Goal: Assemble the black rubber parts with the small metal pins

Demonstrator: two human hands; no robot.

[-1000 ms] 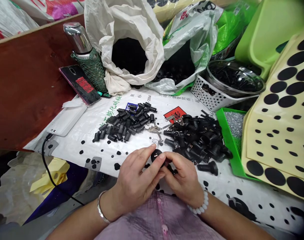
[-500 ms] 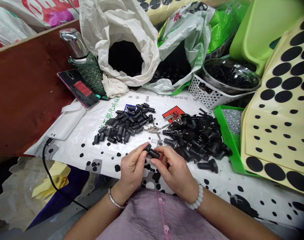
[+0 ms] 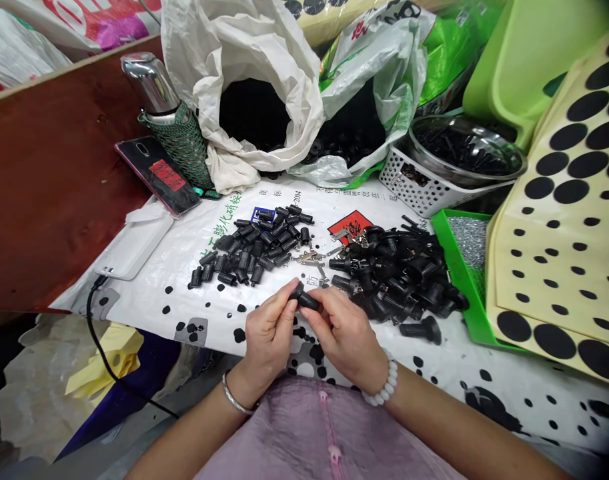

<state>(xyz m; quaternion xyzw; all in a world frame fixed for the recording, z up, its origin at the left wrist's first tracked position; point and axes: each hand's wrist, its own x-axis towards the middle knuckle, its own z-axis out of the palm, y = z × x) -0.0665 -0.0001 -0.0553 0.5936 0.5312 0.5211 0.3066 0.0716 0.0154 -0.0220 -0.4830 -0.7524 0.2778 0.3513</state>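
Note:
Between my two hands is a small black plastic fitting [image 3: 305, 299] with a wide flange at its left end. My left hand [image 3: 270, 328] pinches the flanged end between thumb and fingers. The other end is gripped by the thumb and fingertips of my right hand [image 3: 343, 331], which hide its tip. Beyond my left hand lies a pile of short black plastic caps [image 3: 249, 248]. A heap of larger black flanged fittings [image 3: 404, 277] lies beyond my right hand, with one single fitting [image 3: 420, 330] in front. Thin metal strips [image 3: 311, 257] lie between the piles.
At the back stand a white sack [image 3: 184, 40] and a plastic bag [image 3: 409, 73] of black parts. A steel bowl [image 3: 514, 160] sits on a white basket [image 3: 409, 180]. Rightward are a green tray [image 3: 457, 280] and dotted yellow sheets [image 3: 534, 267]; leftward, a phone [image 3: 157, 175] and power bank [image 3: 134, 247].
My right fingers have closed in on the fitting's right end, covering more of it. My left hand keeps its pinch. The whole view has shifted slightly.

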